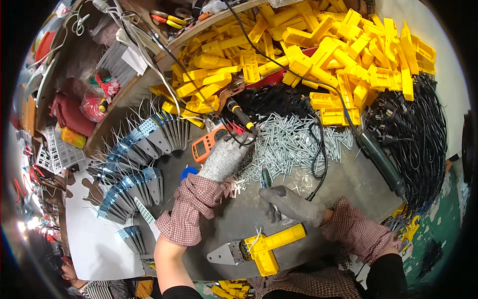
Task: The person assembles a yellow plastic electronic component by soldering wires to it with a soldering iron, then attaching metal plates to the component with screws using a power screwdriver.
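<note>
My left hand (223, 158), in a grey knit glove, reaches forward to the edge of the screw pile (286, 144). Its fingertips are by red pieces and a yellow-and-black handled tool (240, 115); what they touch is hidden. An orange multimeter (206, 144) lies beside that hand. My right hand (296, 207), also gloved, is closed with curled fingers just in front of the screws. A slim green-and-blue tool (265, 179) shows at its fingertips, but whether it is gripped is unclear. Nearest me lie a yellow plastic housing (264, 254) and a joined grey metal plate (226, 254).
Yellow housings (328, 60) are heaped at the back. Metal plates with white wires (144, 142) stand in rows at left. Black plug cords (413, 134) pile up at right, near a dark-green corded tool (381, 159). A black cable hangs across the work area.
</note>
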`<action>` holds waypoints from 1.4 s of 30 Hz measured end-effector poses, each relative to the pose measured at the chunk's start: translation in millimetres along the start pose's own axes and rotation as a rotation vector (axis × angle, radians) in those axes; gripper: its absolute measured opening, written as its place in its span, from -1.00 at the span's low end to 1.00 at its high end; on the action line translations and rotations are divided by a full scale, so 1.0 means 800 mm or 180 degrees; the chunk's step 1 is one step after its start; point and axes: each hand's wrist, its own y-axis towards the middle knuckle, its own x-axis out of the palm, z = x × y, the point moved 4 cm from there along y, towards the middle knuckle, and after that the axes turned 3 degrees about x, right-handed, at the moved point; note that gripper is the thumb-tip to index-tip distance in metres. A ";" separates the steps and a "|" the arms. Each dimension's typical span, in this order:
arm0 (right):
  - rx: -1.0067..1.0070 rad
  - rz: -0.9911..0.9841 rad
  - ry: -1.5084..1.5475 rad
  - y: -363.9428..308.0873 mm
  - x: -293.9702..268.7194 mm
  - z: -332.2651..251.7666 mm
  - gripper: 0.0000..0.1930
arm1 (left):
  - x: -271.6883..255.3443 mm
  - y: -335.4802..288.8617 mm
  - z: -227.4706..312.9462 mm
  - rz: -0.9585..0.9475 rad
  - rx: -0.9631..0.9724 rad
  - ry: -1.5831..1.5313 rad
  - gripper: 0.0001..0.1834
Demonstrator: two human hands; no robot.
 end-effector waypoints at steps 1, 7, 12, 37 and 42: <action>-0.0283 -0.0177 0.0144 0.002 0.005 -0.001 -0.56 | -0.002 -0.001 -0.005 0.0252 0.0202 0.0177 -0.46; -0.0513 -0.0205 0.0312 0.021 -0.003 0.000 -0.50 | -0.015 -0.001 -0.012 0.0646 0.0105 -0.0567 -0.25; -0.0883 -0.0064 0.0299 0.020 -0.002 -0.029 -0.51 | -0.034 -0.018 -0.021 0.1318 -0.0291 -0.1316 -0.42; -0.1366 0.0782 -0.0065 -0.033 0.026 -0.051 -0.76 | -0.079 -0.181 0.129 0.1817 -0.1495 -0.3940 -0.48; -0.1834 0.1136 -0.0621 -0.045 0.040 -0.054 -0.79 | -0.066 -0.169 0.155 0.1625 -0.2887 -0.6162 -0.77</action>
